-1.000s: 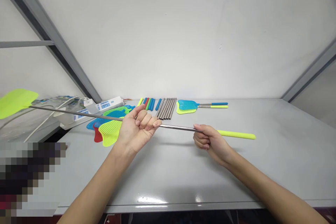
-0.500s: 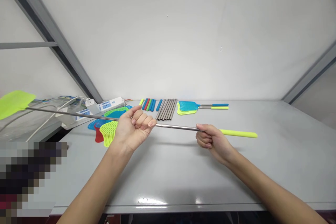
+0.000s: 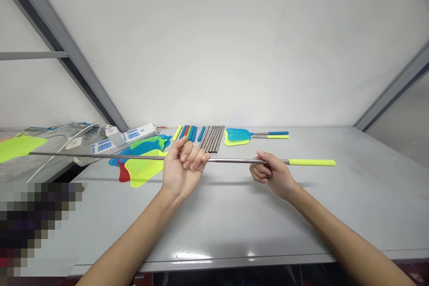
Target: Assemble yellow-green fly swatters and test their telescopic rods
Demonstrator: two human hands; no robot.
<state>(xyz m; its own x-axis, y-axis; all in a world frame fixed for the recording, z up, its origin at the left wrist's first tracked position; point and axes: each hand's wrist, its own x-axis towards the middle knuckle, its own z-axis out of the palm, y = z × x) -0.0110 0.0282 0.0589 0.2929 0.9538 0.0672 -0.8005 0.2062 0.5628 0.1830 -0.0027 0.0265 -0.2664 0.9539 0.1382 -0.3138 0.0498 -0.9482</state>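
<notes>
Stretched out in the air above the table is a fly swatter (image 3: 231, 160) with a long metal rod, a yellow-green paddle at far left and a yellow-green grip at right. My left hand (image 3: 186, 165), palm up, has its fingers curled around the middle of the rod. My right hand (image 3: 272, 172) pinches the rod just left of the grip. Beneath and behind my left hand lie loose swatter heads: a yellow-green head (image 3: 145, 170), a red head (image 3: 124, 172), and blue and green ones, partly overlapping.
Behind my hands lie a row of metal tubes (image 3: 212, 138) and several coloured handle sleeves (image 3: 191, 133). Two shorter swatters (image 3: 237, 136) lie to their right. A white power strip (image 3: 134, 135) with cables and clear plastic bags (image 3: 20, 165) occupy the left side. A wall closes the back.
The swatter has turned closer to level, its grip rising and its paddle dropping. My left hand has shifted right along with my view. More of the rod shows beside the grip.
</notes>
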